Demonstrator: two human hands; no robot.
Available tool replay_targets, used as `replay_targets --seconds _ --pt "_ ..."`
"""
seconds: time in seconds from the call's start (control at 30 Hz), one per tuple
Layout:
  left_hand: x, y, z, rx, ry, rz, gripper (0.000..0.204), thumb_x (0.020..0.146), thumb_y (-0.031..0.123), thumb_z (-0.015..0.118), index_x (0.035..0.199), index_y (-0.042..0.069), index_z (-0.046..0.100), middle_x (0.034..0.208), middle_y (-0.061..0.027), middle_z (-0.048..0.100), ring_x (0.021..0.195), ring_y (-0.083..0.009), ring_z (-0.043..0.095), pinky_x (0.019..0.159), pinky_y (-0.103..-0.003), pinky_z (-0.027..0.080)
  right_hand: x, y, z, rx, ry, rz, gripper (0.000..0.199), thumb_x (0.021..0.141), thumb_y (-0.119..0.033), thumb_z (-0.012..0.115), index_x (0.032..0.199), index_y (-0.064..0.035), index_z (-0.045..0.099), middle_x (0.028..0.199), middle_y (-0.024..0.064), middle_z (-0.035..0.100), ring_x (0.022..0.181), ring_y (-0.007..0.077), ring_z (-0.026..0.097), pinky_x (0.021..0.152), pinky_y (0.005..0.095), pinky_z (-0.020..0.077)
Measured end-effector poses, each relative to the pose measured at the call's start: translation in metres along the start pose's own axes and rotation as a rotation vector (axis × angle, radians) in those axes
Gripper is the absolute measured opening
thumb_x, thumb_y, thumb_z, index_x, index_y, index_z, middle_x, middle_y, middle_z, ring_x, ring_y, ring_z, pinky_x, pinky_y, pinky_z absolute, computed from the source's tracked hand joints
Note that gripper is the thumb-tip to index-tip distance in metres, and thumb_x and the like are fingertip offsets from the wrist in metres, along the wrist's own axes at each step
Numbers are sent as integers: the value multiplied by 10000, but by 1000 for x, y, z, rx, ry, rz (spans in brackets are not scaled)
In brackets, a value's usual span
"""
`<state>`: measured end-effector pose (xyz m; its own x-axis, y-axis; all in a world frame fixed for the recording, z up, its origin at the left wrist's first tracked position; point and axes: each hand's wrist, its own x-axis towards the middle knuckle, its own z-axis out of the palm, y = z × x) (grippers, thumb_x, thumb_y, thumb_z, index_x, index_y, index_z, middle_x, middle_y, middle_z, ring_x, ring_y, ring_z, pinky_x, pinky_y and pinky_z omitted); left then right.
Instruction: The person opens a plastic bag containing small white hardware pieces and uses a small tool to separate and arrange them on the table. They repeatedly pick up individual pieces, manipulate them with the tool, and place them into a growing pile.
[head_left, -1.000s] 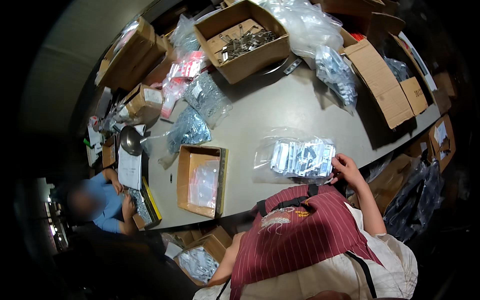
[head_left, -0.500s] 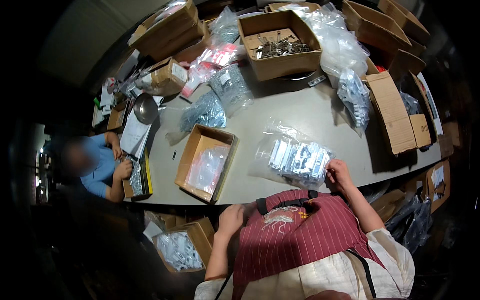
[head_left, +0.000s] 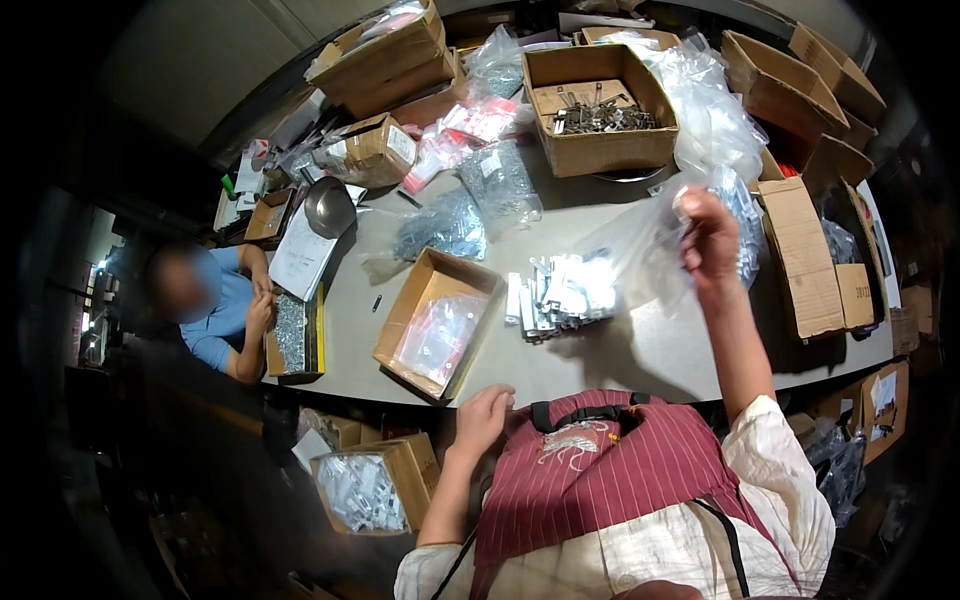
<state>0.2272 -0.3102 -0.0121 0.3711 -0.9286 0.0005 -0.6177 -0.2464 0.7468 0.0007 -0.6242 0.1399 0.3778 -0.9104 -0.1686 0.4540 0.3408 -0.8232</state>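
Note:
My right hand (head_left: 708, 240) is raised over the table with its fingers closed on a clear plastic bag (head_left: 650, 240). The bag hangs slanting down to the left, its lower end over a pile of narrow silvery-white metal pieces (head_left: 565, 290). Several pieces lie bare on the table at the pile's left; whether some are still inside the bag is hard to tell. By the table's front edge, my left hand (head_left: 484, 420) holds nothing, its fingers loosely stretched. Left of the pile stands a shallow cardboard box (head_left: 388, 368) with clear flat bags (head_left: 436, 340) in it.
A person in a blue shirt (head_left: 222, 305) works at a tray of small metal parts (head_left: 290, 335) on the left. Behind are a box of metal clips (head_left: 600, 155), bagged parts (head_left: 440, 225) and a metal bowl (head_left: 330, 207). Cardboard boxes (head_left: 805, 260) line the right side.
My right hand has lifted the bag's end up and away, and metal pieces have come out onto the table. My left hand has moved slightly toward the table edge.

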Motion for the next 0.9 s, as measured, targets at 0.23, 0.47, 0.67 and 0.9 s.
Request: replay_targets --seconds 0.23,0.47,0.67,0.9 --pt "5 -8 30 -141 -54 -148 170 963 109 546 999 32 693 814 -115 723 772 -215 725 705 -323 560 0 -56 -2 -95 101 -173 161 824 -242 638 799 -87 599 602 -16 554 391 70 460 317 190 312" --pt "36 19 59 -796 -246 -232 234 977 150 605 1156 3 637 967 -105 721 923 -176 697 808 -278 539 -18 -24 -129 314 -66 -17 162 832 -184 547 695 -99 530 554 2 517 316 113 390 298 216 341" --pt "73 77 75 -1275 -559 -352 553 989 251 574 1442 3 375 1404 -198 511 1263 -281 536 937 -406 512 -51 66 -132 612 -404 216 168 776 -217 536 688 -73 529 548 23 482 310 158 336 352 312 325" --pt "47 107 79 -1484 -501 -409 682 940 356 681 1438 -12 396 1317 -125 568 1192 -225 566 986 -360 475 -87 119 -121 341 -819 659 201 667 4 623 857 60 653 680 159 607 531 194 543 482 306 415"
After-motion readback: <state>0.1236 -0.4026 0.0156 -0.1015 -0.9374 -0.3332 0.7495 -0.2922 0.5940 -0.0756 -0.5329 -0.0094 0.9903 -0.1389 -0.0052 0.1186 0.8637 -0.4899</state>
